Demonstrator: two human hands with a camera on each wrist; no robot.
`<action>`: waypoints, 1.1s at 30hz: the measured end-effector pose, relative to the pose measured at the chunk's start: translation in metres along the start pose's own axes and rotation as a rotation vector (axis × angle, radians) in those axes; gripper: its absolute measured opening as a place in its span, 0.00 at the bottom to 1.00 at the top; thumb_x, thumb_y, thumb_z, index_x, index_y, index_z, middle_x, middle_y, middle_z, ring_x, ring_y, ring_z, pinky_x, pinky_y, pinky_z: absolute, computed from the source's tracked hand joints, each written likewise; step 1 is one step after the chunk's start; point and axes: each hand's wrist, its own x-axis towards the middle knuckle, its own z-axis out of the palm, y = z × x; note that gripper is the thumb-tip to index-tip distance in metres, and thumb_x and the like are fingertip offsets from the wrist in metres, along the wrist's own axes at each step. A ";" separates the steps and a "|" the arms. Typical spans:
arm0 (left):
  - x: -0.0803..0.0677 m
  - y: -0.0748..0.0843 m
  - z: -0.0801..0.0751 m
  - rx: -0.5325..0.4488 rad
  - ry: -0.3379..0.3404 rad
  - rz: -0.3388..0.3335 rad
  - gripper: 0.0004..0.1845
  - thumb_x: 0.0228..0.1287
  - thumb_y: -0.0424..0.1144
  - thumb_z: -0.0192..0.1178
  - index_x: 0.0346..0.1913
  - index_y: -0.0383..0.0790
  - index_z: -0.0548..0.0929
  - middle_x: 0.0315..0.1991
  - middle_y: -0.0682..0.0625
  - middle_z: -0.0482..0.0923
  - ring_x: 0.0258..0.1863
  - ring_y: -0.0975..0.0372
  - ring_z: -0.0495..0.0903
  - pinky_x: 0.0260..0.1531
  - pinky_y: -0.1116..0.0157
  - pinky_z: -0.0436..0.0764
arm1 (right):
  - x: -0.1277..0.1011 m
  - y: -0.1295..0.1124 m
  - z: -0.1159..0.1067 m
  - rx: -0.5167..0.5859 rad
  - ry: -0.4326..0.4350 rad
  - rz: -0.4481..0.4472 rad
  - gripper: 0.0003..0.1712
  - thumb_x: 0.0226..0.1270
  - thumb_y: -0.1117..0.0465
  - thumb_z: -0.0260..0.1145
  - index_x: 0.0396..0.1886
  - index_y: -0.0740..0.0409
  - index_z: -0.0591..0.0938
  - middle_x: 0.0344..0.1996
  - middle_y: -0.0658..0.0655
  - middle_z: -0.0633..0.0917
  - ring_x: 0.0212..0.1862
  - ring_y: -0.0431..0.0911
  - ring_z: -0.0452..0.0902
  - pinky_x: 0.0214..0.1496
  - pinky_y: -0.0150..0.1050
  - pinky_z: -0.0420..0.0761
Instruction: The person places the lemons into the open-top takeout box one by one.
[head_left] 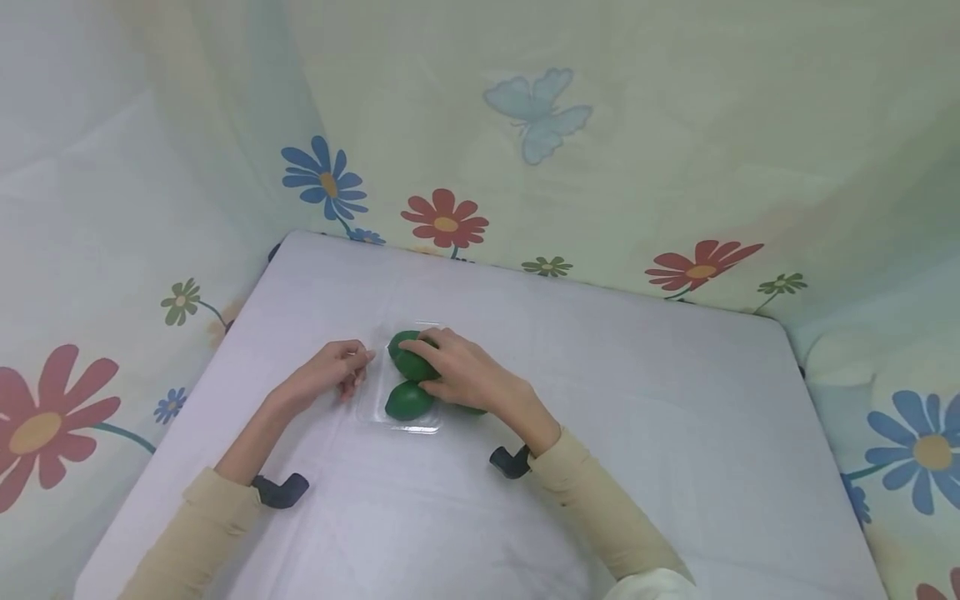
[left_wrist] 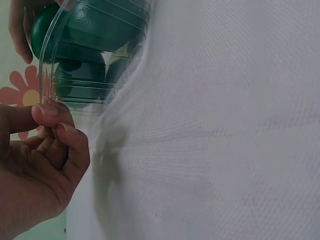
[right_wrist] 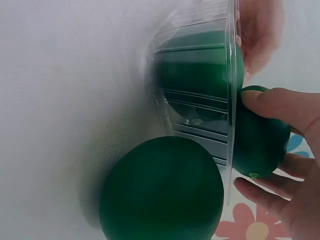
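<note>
**Avocado half out of the tray**

Your right hand [head_left: 465,375] has its fingers curled round the far avocado [head_left: 408,360], gripping it just above the rim of the clear tray [head_left: 372,404]. Your left hand [head_left: 330,375] pinches the tray's left edge with curled fingertips [left_wrist: 50,112], steadying it on the bench [head_left: 637,417].

Keep that pinch firm; the tray looks light and, I'd guess, would ride up with the fruit. Lift straight up to clear the rim.

A second avocado [head_left: 408,402] sits in the near end of the tray, touching the held one, so it may roll. A third [right_wrist: 162,192] lies on the bench just outside the tray, under your right palm: watch your wrist. Flowered curtain [head_left: 442,218] behind, well apart.
</note>
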 end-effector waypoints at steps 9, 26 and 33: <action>-0.002 0.001 0.000 -0.004 -0.011 0.003 0.17 0.82 0.43 0.50 0.36 0.32 0.72 0.22 0.49 0.71 0.17 0.60 0.72 0.23 0.65 0.74 | -0.016 0.002 -0.003 -0.033 0.096 -0.038 0.34 0.67 0.58 0.75 0.71 0.52 0.74 0.63 0.61 0.77 0.61 0.52 0.78 0.62 0.44 0.82; -0.011 0.007 -0.006 0.001 -0.006 -0.015 0.18 0.82 0.43 0.51 0.39 0.29 0.72 0.25 0.48 0.71 0.19 0.61 0.72 0.26 0.64 0.76 | -0.094 0.007 -0.026 -0.088 0.168 0.074 0.34 0.60 0.61 0.79 0.66 0.54 0.78 0.59 0.59 0.81 0.59 0.53 0.80 0.65 0.49 0.79; -0.006 0.007 0.001 -0.004 -0.026 -0.016 0.18 0.82 0.43 0.50 0.40 0.29 0.72 0.24 0.49 0.71 0.18 0.62 0.72 0.25 0.65 0.75 | -0.114 0.019 -0.012 0.044 0.118 0.178 0.34 0.62 0.60 0.78 0.67 0.54 0.78 0.63 0.61 0.79 0.63 0.56 0.78 0.60 0.49 0.83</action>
